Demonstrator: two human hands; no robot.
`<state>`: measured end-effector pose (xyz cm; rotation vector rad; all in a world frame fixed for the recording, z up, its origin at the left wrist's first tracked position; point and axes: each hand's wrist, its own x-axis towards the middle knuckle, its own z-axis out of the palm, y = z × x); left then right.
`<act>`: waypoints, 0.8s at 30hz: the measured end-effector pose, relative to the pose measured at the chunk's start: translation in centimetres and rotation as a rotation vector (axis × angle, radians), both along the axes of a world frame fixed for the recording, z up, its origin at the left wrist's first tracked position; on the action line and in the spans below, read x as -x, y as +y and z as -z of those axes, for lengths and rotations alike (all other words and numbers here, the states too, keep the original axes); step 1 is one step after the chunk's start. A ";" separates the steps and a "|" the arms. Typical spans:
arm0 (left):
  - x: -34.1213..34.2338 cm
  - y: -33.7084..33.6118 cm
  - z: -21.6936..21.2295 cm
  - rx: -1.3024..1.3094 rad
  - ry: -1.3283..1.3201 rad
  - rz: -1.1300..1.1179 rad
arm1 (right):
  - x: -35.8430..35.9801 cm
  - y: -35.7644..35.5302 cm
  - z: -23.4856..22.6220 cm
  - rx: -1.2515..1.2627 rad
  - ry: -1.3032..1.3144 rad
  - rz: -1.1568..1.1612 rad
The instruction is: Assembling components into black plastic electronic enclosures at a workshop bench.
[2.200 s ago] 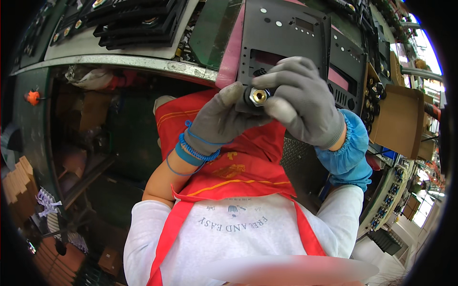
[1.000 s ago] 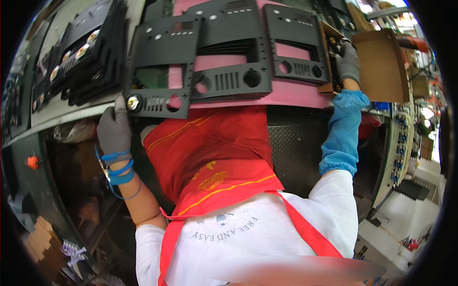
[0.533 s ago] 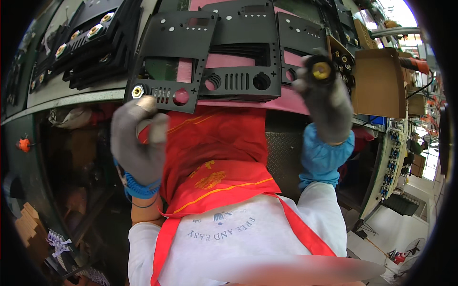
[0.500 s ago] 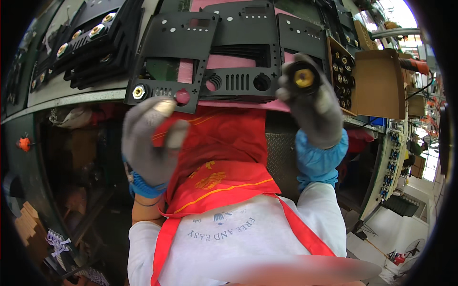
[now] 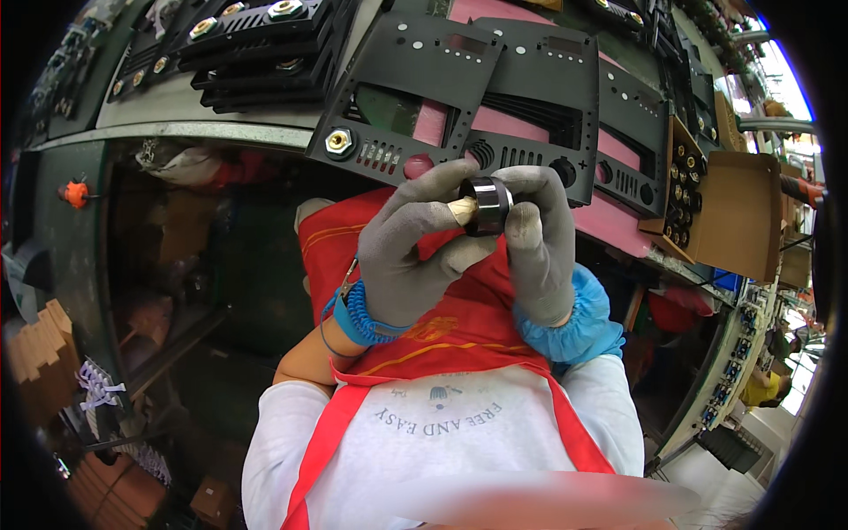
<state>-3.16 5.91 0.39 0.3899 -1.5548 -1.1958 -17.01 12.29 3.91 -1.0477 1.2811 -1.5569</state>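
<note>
Grey glove, left hand (image 5: 402,256): fingers pinched on the pale brass end of a socket (image 5: 481,205), thumb under it; a blue coiled wrist strap (image 5: 358,314) sits at the cuff.
Socket: held in mid-air between both hands, above the red apron (image 5: 459,327) and just below the panels, not touching the tabletop (image 5: 203,132).
Ring: the black ring around the socket is shiny, and the brass stub pokes out of it toward the left hand.
Right hand (image 5: 539,243): grey glove, fingers wrapped over the black ring from the right side; a blue sleeve cover (image 5: 570,322) bunches at the wrist.
Near panel (image 5: 402,93): black, lying on a pink sheet (image 5: 618,221) at the tabletop edge, with one brass socket (image 5: 338,141) already seated at its left corner and a round hole free beside it.
Far right: a cardboard box (image 5: 733,212) stands open beside more panels.
Risk, grip: both holds are fingertip holds on a small smooth part, so I judge a slip likely if one hand lets go early; the part would drop past the apron to the cluttered floor.
Risk, parts: if ring and stub are only loosely joined, pulling unevenly could separate them.
</note>
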 end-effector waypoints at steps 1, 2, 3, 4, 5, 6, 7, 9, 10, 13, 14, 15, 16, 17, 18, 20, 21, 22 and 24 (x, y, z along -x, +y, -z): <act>0.0 0.0 0.1 -0.024 0.016 0.026 | -0.4 0.2 0.1 -0.002 -0.001 0.002; -0.3 -0.2 0.0 -0.011 0.031 0.059 | -0.9 0.4 0.2 0.061 0.113 0.030; -0.5 0.2 0.0 -0.013 0.029 0.058 | -1.1 0.6 0.3 0.123 0.224 0.053; -0.8 0.8 -0.2 -0.163 0.117 0.108 | -1.0 0.5 0.3 0.211 0.308 0.015; -1.0 1.2 -0.3 -0.312 0.205 0.157 | -1.1 0.5 0.6 0.249 0.347 0.026; -1.3 0.9 -0.5 -0.343 0.213 0.174 | -0.9 0.2 0.5 0.298 0.457 -0.001; -1.8 0.8 -0.2 -0.343 0.211 0.169 | -0.6 -0.1 0.2 0.349 0.567 -0.028; -2.8 0.8 0.4 -0.959 0.437 0.476 | 0.2 -0.7 -0.9 0.464 0.952 -0.107; -3.0 0.6 -0.7 -1.146 0.455 0.542 | 0.4 -0.9 -1.3 0.505 0.961 -0.211; -2.8 0.9 0.7 -1.298 0.525 0.640 | 0.8 -1.6 -1.4 0.608 0.713 -0.592; -2.8 1.1 0.6 -1.308 0.459 0.614 | 0.3 -1.9 -1.5 0.633 0.670 -0.590; -2.7 1.2 0.5 -1.311 0.460 0.613 | 0.0 -2.4 -1.8 0.656 0.626 -0.586; -2.7 1.2 0.4 -1.331 0.522 0.656 | 0.2 -2.7 -2.1 0.626 0.700 -0.521; -2.7 1.2 0.3 -1.351 0.585 0.700 | 0.6 -3.1 -2.3 0.594 0.774 -0.454; -2.8 1.2 0.3 -1.367 0.654 0.737 | 1.7 -3.9 -2.7 0.558 0.821 -0.445; -3.3 0.1 2.3 -1.136 0.778 0.902 | 4.2 -4.2 -2.4 0.457 1.022 -0.115; -3.6 -0.5 2.6 -1.069 0.785 0.908 | 4.4 -4.0 -2.2 0.277 0.910 0.086; -3.7 -0.9 2.3 -1.036 0.769 0.906 | 4.3 -3.7 -2.2 0.254 0.811 0.046; -3.6 -1.1 2.6 -1.081 0.739 0.881 | 3.6 -3.6 -2.8 0.325 0.794 -0.147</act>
